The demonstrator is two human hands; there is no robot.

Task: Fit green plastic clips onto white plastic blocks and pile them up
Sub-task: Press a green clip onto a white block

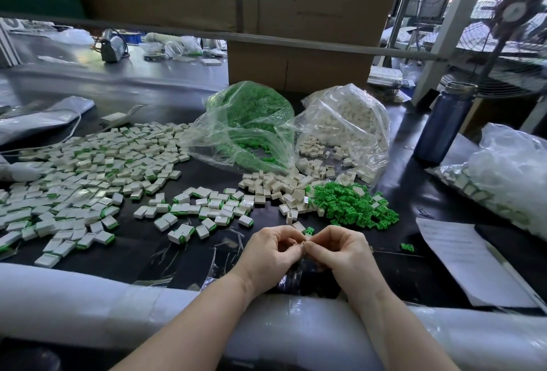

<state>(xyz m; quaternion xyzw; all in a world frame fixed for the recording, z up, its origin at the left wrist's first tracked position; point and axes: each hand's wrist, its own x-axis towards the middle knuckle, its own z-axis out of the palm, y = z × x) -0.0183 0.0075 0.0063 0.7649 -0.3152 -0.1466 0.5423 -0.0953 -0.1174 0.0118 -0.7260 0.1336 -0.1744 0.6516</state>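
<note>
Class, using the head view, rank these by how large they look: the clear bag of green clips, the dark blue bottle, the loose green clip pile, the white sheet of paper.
1. Clear bag of green clips
2. White sheet of paper, though nearness to the camera inflates it
3. Loose green clip pile and dark blue bottle: look alike, not ranked

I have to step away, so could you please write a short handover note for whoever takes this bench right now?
Left hand and right hand meet at the near edge, fingers curled together; what they pinch is hidden.
Loose green clips lie right of centre, loose white blocks beside them; bags of clips and blocks behind.
Done: a wide spread of clipped blocks on the left.
Left: the loose heaps and both bags.
</note>
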